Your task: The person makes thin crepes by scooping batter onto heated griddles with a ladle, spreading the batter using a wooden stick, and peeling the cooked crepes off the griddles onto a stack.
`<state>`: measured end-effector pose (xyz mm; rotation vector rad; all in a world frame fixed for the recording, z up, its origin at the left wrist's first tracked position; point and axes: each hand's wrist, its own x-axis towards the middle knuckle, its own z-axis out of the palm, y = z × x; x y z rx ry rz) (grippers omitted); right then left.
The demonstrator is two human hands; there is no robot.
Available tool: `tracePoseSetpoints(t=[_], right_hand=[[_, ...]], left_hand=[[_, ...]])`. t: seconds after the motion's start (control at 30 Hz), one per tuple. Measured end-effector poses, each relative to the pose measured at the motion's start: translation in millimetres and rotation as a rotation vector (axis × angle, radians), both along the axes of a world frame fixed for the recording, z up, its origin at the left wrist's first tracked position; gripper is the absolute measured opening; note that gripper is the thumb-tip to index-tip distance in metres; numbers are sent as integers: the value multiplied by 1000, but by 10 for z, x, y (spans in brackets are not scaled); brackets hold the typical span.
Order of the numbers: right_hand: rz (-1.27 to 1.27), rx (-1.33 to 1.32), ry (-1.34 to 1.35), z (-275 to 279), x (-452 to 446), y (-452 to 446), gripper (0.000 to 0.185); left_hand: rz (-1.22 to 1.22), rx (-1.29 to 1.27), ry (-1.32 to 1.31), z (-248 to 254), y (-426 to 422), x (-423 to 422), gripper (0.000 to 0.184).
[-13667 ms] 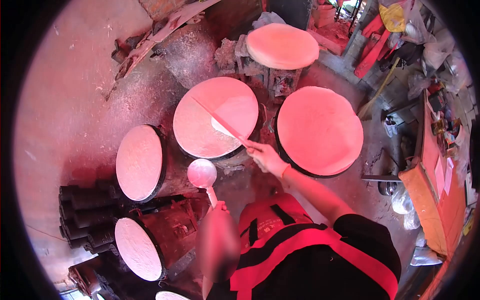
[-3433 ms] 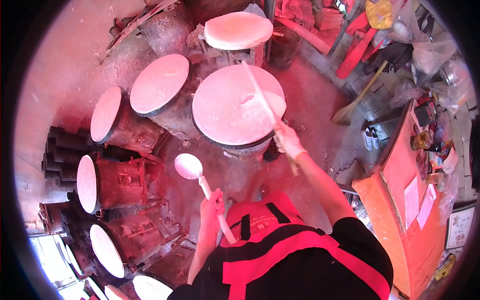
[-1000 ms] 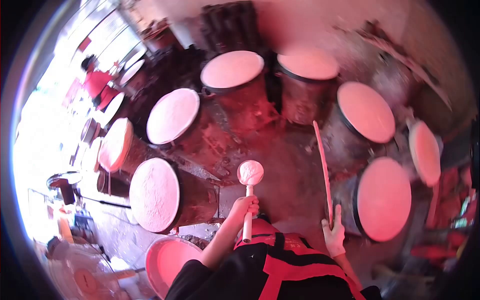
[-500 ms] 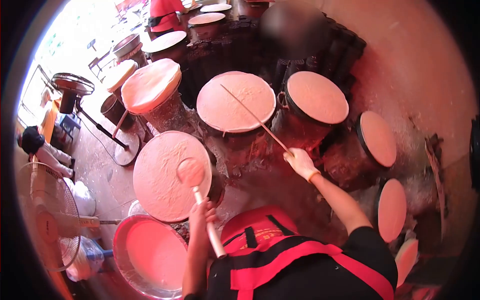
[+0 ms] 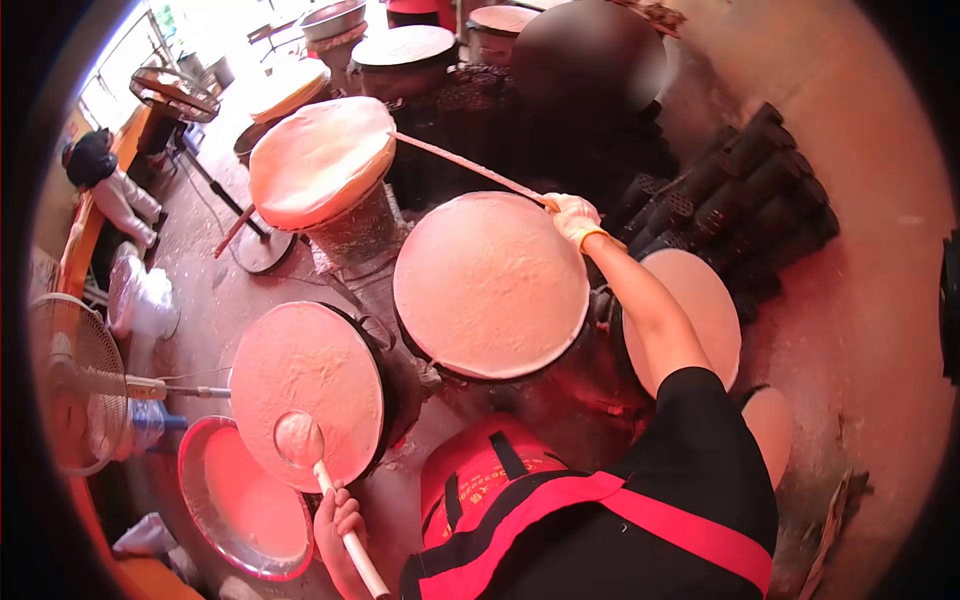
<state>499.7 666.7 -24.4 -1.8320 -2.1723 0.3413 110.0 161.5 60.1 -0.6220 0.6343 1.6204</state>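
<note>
My left hand [image 5: 340, 515] is wrapped around the pale handle of a ladle [image 5: 299, 440]. Its round bowl rests on the batter-covered round griddle [image 5: 305, 370] at my left. In what looks like a white glove, my right hand [image 5: 575, 218] grips a long thin stick [image 5: 470, 165]. The stick stretches leftward over the far side of the middle griddle [image 5: 490, 285], which a thin pale sheet covers. Its far tip appears at the right edge of a stack of pale flat sheets [image 5: 320, 160]; whether it touches cannot be made out.
A wide tub of pale batter [image 5: 245, 505] stands low at left. My right arm partly covers another coated griddle [image 5: 690, 315]. Black perforated cylinders [image 5: 740, 190] are piled at right. Fans [image 5: 75, 385] stand at left, and a person [image 5: 110, 190] is beyond them.
My right hand has moved forward, swinging the stick from above the middle griddle to the stack. My left hand and ladle have shifted toward the near edge of the left griddle. The view has turned.
</note>
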Motion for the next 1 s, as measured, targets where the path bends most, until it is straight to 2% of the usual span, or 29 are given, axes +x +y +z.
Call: tracePoseSetpoints(t=[0.07,0.2,0.27,0.3,0.33,0.37,0.43,0.5,0.57,0.67,0.83,0.93,0.97,1.0], right_hand=[[32,-84,5,-200,-68,300,25],[76,-95,115,-175,-325,448,25],[230,-145,315,-462,-226,695,24],[303,-179,414,-419,-283,669,25],[289,-156,389,-347,-275,606,22],[256,-163,226,-158,-324,528,19],[231,-207,167,-189,-325,586,18],[263,-63,194,54,-398,455,15],[201,-259,383,543,-527,262,14],[374,-117,396,1079,-711,164,14],[505,-219,351,1788,-1139,390,18],[619,-65,206,2271,-1443,642,23],[724,135,178,2404,-1541,767,21],[724,274,117,2545,-1673,964,21]], left_hand=[[73,27,-58,94,64,178,23],[164,31,-65,265,227,494,26],[186,44,-98,328,302,565,25],[196,45,-116,369,342,595,25],[218,32,-129,416,397,627,23],[206,28,-105,427,431,639,23],[187,26,-55,424,484,651,22],[183,9,-5,420,517,660,21],[183,-17,43,394,525,670,21],[177,-56,103,454,599,711,20],[142,-91,138,433,602,639,20],[122,-60,122,411,569,475,20],[110,-56,124,387,567,399,20],[106,-43,105,360,577,302,19]])
